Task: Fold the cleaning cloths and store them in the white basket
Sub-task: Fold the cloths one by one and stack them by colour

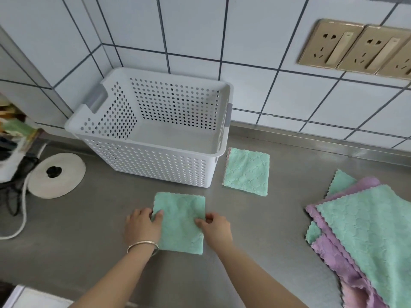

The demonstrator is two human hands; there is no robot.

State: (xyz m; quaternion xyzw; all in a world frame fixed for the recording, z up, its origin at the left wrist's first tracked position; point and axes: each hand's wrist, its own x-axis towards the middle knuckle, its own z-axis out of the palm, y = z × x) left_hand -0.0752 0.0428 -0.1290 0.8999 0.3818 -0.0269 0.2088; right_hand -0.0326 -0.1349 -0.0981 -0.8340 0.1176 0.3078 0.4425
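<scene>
Two hands work a folded green cloth (180,223) lying flat on the steel counter (266,230), nearest the person. The left hand (143,225), a thin bangle (143,246) at its wrist, grips the cloth's left edge with the fingers curled over onto the top. The right hand (214,228) pinches the right edge, thumb and fingers closed on the fabric. To the right, well apart, a loose pile of unfolded cloths (364,238), green and purple layered over one another, spreads toward the frame's edge. Farther back, a second folded green cloth (246,172) lies flat just beside the white basket's right front corner. The white basket (155,161), perforated on all sides, stands upright on the counter with nothing visible inside. Left of it, a round white lid (57,175) with a black knob lies near a white cord (21,218). Behind, the tiled wall (200,30) carries gold-coloured sockets (355,47).
</scene>
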